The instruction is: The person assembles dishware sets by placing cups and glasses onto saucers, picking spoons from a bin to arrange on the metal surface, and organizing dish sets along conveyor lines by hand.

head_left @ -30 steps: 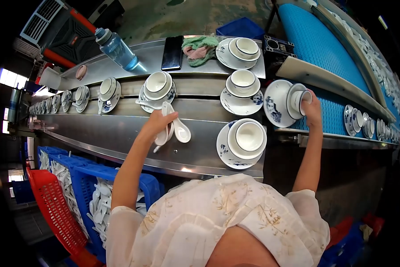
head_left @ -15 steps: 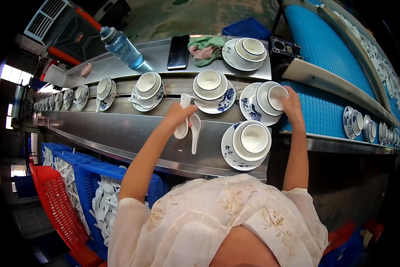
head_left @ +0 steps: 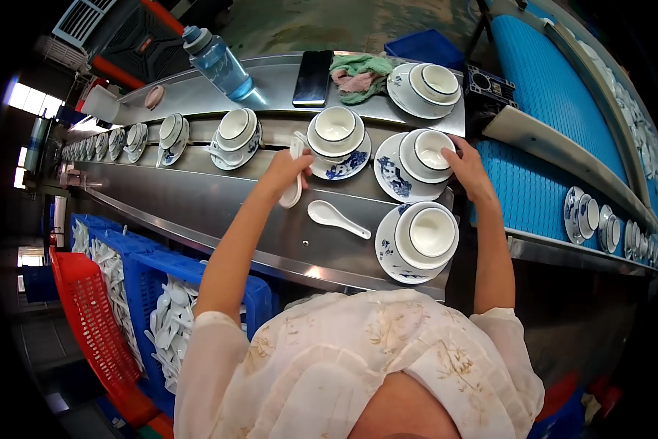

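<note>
White spoons (head_left: 292, 192) are held in my left hand (head_left: 286, 172), just left of a stack of bowls on a blue-patterned plate (head_left: 349, 167). My right hand (head_left: 466, 167) has its fingers on the rim of a small bowl (head_left: 433, 148), which sits in a larger bowl on a patterned plate (head_left: 395, 178). A single white spoon (head_left: 337, 219) lies loose on the metal table (head_left: 270, 234). Close to the table's near right corner stands another bowl set (head_left: 431, 233), and one more (head_left: 440, 80) stands at the back right.
More bowl sets (head_left: 234, 132) run in a line to the left. A water bottle (head_left: 223, 67), a black phone (head_left: 313, 79) and a cloth (head_left: 358, 77) lie at the back. Blue crates (head_left: 142, 293) of spoons and a red basket (head_left: 91, 314) stand below left; a blue conveyor (head_left: 555, 88) is right.
One spoon near my left hand now lies flat on the table. The bowl set at my right hand has shifted left relative to its neighbours, and my right hand's fingers are over its rim.
</note>
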{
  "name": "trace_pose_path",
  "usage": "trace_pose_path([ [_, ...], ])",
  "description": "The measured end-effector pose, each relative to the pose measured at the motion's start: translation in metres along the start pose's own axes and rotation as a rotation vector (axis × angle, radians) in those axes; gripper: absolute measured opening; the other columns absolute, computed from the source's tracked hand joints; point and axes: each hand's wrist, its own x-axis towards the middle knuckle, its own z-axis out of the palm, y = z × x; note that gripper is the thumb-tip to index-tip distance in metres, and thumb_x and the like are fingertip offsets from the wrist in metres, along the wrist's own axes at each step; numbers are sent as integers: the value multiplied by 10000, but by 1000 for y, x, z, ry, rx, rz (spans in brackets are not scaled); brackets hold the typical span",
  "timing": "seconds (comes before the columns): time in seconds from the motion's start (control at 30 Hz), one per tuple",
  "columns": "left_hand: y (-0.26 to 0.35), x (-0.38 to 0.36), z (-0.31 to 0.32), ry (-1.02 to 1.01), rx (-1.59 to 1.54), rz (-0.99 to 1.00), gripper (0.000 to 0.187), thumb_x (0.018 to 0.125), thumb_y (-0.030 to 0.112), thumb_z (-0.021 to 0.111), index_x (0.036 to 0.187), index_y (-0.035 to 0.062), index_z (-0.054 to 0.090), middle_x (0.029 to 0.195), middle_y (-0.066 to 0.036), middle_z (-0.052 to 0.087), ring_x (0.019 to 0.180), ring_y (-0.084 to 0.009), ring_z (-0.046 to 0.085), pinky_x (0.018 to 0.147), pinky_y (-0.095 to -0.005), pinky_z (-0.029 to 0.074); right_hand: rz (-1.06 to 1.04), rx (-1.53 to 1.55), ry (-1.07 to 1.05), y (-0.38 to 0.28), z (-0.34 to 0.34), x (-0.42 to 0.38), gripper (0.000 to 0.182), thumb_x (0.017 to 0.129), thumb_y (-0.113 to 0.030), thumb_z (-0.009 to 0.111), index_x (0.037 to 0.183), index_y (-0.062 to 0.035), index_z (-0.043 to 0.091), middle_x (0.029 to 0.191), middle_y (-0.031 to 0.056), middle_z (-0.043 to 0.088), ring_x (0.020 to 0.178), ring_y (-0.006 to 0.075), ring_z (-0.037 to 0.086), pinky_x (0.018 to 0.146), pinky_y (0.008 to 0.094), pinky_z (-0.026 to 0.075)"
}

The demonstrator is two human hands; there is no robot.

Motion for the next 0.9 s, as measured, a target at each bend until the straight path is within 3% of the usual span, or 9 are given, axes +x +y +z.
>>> trace_pose_path([
  [0.1, 6, 9, -2, -70, 113, -116, 314, 810, 207, 591, 1040, -7, 588, 676, -46, 545, 455, -117, 511, 422, -244, 418, -17, 24, 2, -3, 12, 13, 458, 807, -188, 587, 1199, 33, 500, 1043, 165, 605, 905, 190, 571, 800, 291, 447],
  [0.27, 19, -26, -2, -26, 271, -53, 286, 788, 218, 628, 960, -9, 608, 634, -47, 550, 465, -119, 521, 413, -254, 415, -74, -23, -105, -17, 20, 17, 424, 821, -238, 585, 1164, 6, 532, 1063, 170, 605, 944, 235, 577, 823, 308, 437],
  [0.4, 22, -59, 3, -130, 566, -12, 295, 750, 236, 676, 919, -1, 624, 646, -65, 599, 493, -121, 546, 438, -272, 425, -134, -455, 288, -23, 1, 52, 426, 825, -287, 587, 1168, -42, 528, 1068, 244, 568, 986, 376, 548, 827, 380, 441],
  [0.43, 16, -67, 6, -144, 630, 29, 295, 734, 238, 687, 905, 6, 623, 653, -74, 612, 490, -140, 551, 461, -277, 430, -195, -461, 438, -24, 1, 64, 469, 812, -303, 600, 1190, -40, 508, 1088, 245, 553, 989, 378, 544, 834, 394, 439],
  [0.47, 9, -70, 11, -132, 777, 125, 275, 707, 238, 681, 888, 37, 636, 681, -147, 629, 604, -303, 607, 598, -367, 472, -257, -465, 585, -27, 1, 76, 514, 800, -319, 613, 1211, -38, 488, 1107, 247, 538, 992, 380, 540, 841, 409, 437],
  [0.53, -1, -77, 18, -91, 766, 133, 258, 708, 232, 667, 878, 41, 627, 724, -165, 629, 697, -366, 594, 661, -389, 462, -227, -495, 584, -15, 3, 117, 615, 760, -354, 648, 1235, -15, 454, 1151, 254, 511, 1023, 388, 527, 867, 424, 430],
  [0.6, -11, -76, 20, -94, 690, 154, 251, 720, 225, 655, 878, 32, 620, 718, -171, 626, 671, -349, 598, 652, -385, 465, -93, -394, 519, -20, 7, 141, 665, 701, -320, 682, 1222, 24, 452, 1154, 260, 523, 1073, 381, 518, 896, 413, 426],
  [0.67, -12, -75, 20, -97, 646, 147, 238, 735, 211, 642, 871, 19, 611, 700, -169, 622, 627, -319, 602, 624, -373, 469, 81, -409, 415, -21, 3, 155, 577, 701, -231, 657, 1213, -27, 487, 1117, 216, 569, 1055, 353, 544, 885, 398, 438],
  [0.9, 13, -74, 18, -143, 390, 34, 160, 774, 128, 605, 828, -21, 578, 650, -88, 592, 459, -142, 550, 450, -281, 438, -141, -267, 579, -24, -1, 127, 400, 718, -58, 530, 1109, -117, 589, 1066, 152, 618, 1007, 319, 578, 862, 380, 449],
])
